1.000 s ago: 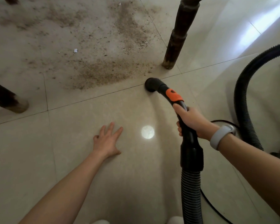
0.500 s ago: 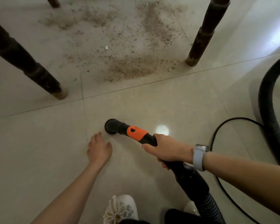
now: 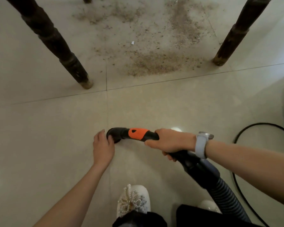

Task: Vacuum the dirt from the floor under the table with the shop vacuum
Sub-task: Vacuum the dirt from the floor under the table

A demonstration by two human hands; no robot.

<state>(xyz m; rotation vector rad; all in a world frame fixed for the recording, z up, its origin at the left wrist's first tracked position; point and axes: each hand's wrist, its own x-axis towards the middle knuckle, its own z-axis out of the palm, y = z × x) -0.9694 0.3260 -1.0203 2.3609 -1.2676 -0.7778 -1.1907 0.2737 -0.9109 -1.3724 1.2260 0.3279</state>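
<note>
Right hand (image 3: 171,142) clamped on hose handle (image 3: 138,134); left hand (image 3: 103,147) curled loosely, touching nozzle (image 3: 116,134); dirt (image 3: 157,63) upper centre.

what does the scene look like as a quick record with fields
dirt: brown patch on the tiles between the table legs
near table legs: left, right
nozzle: black open end low over clean tile, short of the dirt
right hand: gripping the hose handle behind the orange band
left hand: at the nozzle, fingers curled beside it
cord: on the floor, right

Three table legs (image 3: 56,41); two hands (image 3: 103,148); two shoes (image 3: 134,200); one hose (image 3: 225,195); one watch (image 3: 202,145).
</note>
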